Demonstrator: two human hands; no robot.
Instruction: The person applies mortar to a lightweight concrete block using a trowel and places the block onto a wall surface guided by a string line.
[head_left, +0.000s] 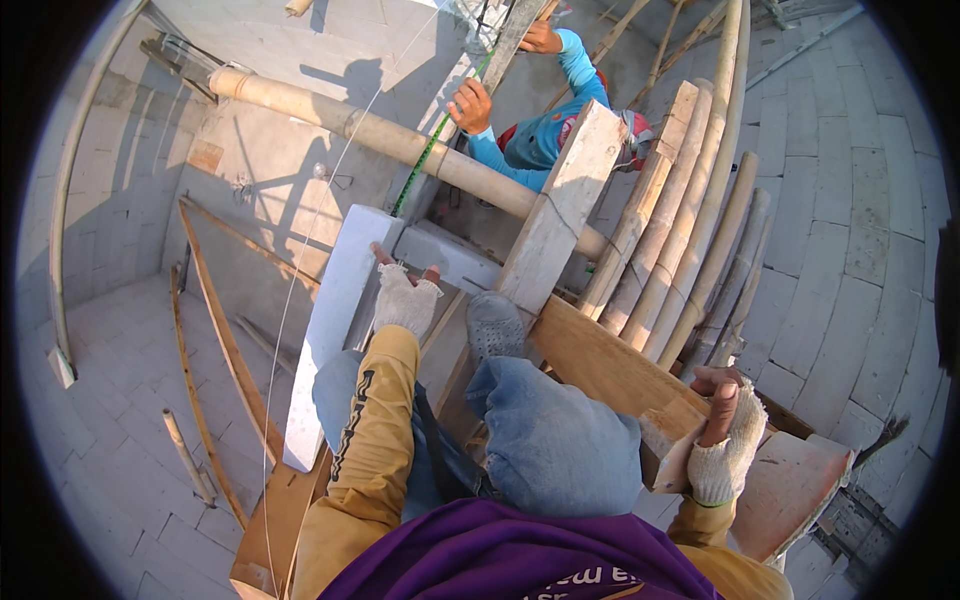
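My left hand (405,300), in a white fingerless glove, reaches over the top of a long white block (335,300). Its index finger stretches out by the block's far end, with the thumb apart. Just beyond that finger ends a green measuring tape (430,150), running up toward a co-worker's hand (470,105). A shorter white block (450,258) meets the long one at an angle. At right, my gloved right hand (727,435) has curled fingers beside the end of a wooden board (610,360); whatever they grip is hidden.
Below, a co-worker in blue (545,140) leans among the poles. One thick bamboo pole (380,135) crosses ahead; several more poles (690,230) lie at right. A pale upright plank (565,205) stands by my shoe (495,328). A thin string (318,215) runs down the left side.
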